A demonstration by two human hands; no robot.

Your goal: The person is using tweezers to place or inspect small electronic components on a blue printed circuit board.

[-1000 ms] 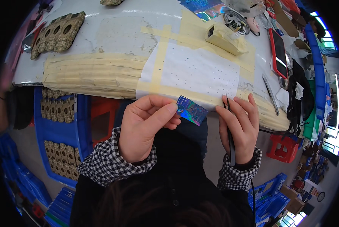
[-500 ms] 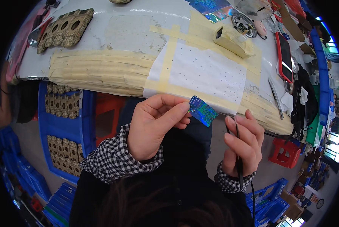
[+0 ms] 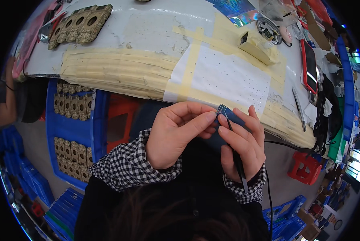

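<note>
Between the thumb and forefinger of my left hand is a small shiny blue holographic sheet, largely covered by fingers now. My right hand is closed around dark tweezers, their tips at the sheet. Both hands meet just off the table's near edge. Beyond them, a white paper dotted with tiny dark specks is taped to the table. A yellowish tape-wrapped block stands at its far edge.
Camouflage-patterned casings with round holes lie at the far left; more fill a blue crate below. On the right are a red-cased phone, silver tweezers and a round dish. Another person's arm shows at left.
My right hand has come left and up to the sheet, bringing the tweezer tips to it. The sheet has turned and shows less of its surface. The whole view has shifted slightly.
</note>
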